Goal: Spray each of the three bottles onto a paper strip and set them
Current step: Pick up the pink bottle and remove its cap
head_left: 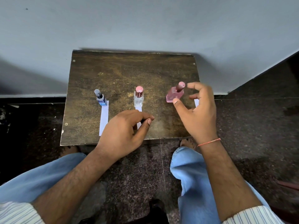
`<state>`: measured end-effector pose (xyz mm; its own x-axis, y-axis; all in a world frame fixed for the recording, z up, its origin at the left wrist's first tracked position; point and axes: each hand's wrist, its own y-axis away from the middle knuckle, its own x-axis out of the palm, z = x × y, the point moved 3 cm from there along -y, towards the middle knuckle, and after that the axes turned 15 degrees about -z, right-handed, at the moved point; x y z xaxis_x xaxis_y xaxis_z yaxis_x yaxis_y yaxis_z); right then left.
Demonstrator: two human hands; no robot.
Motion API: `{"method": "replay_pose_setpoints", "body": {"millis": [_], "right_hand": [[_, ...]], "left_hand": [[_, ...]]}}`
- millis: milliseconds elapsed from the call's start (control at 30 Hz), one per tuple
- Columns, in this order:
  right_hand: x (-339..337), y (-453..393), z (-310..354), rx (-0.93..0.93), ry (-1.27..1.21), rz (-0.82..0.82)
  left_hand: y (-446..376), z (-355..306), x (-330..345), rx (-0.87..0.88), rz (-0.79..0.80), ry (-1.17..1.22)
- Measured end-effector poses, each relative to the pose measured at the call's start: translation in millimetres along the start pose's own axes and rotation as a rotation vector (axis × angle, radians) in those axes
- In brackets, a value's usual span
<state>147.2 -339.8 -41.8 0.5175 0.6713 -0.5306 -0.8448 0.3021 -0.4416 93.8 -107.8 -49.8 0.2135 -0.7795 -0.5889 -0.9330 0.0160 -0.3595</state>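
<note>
Pink bottle [174,94] tilted, desk [129,73] right; our right hand [199,110] open beside it, left hand [124,131] curled on middle paper strip [138,125].

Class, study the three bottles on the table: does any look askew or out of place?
Yes. The pink bottle by the right hand tilts left, while the blue bottle and clear bottle stand upright at the far ends of paper strips.

My only view is head-worn, looking steeply down and forward over my knees, close above the small table [129,70], wall beyond my fingertips.
</note>
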Motion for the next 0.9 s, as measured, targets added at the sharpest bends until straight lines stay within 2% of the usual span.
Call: {"method": "replay_pose_setpoints", "body": {"millis": [200, 467, 633, 767, 900], "right_hand": [[12.2, 3.6, 1.1, 0.059, -0.017, 0.164], [17.0, 1.8, 2.0, 0.111, -0.001, 0.121], [16.0, 0.7, 2.1, 0.146, 0.016, 0.156], [17.2, 2.1, 5.4, 0.184, -0.093, 0.209], [19.4, 6.5, 14.0, 0.194, -0.248, 0.357]], "left_hand": [[-1.5, 1.4, -6.4, 0.008, 0.017, 0.015], [-2.4, 6.7, -15.9, -0.041, 0.006, 0.005], [-2.9, 10.0, -20.1, -0.066, -0.023, -0.006], [-3.9, 11.8, -23.2, -0.101, -0.064, -0.044], [-3.4, 11.2, -25.7, -0.15, -0.078, -0.062]]}}
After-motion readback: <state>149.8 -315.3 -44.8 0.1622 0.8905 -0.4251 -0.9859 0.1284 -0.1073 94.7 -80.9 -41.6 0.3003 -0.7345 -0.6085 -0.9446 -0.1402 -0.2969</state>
